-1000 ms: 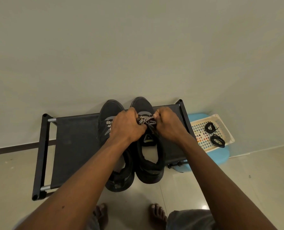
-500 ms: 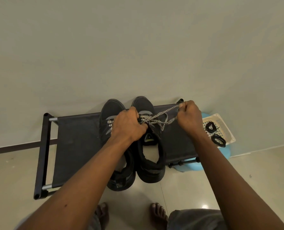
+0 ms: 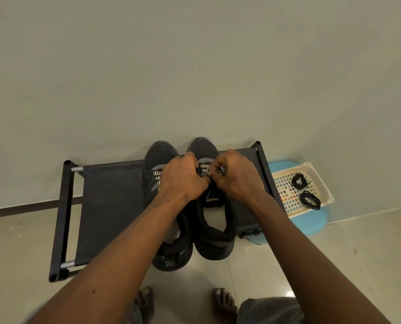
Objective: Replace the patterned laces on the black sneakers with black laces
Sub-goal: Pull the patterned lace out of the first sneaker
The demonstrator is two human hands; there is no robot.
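Head view. At frame centre, a left-of-centre sneaker (image 3: pixel 158 160) and a right-of-centre sneaker (image 3: pixel 216 230) side by side on a black rack (image 3: pixel 110 206), toes toward the wall, heels overhanging its near edge. Above the right-of-centre sneaker's tongue, left grip (image 3: pixel 183 177) and right grip (image 3: pixel 237 176) close together, knuckles nearly touching, each with fingers curled and clamped on the patterned lace (image 3: pixel 204 169) near the upper eyelets. On the left-of-centre sneaker, patterned lacing partly hidden behind the left grip, apparently untouched. At right of frame, two coiled black laces (image 3: pixel 299 181) lying in a pale basket (image 3: pixel 323 183) on a blue stool (image 3: pixel 312 223), well apart from both shoes. Judged step: loosening and unthreading the patterned lace from the first shoe, no black lacing begun. Next move likely: drawing the slack out row by row, one side held steady, without dragging the shoe off the rack.
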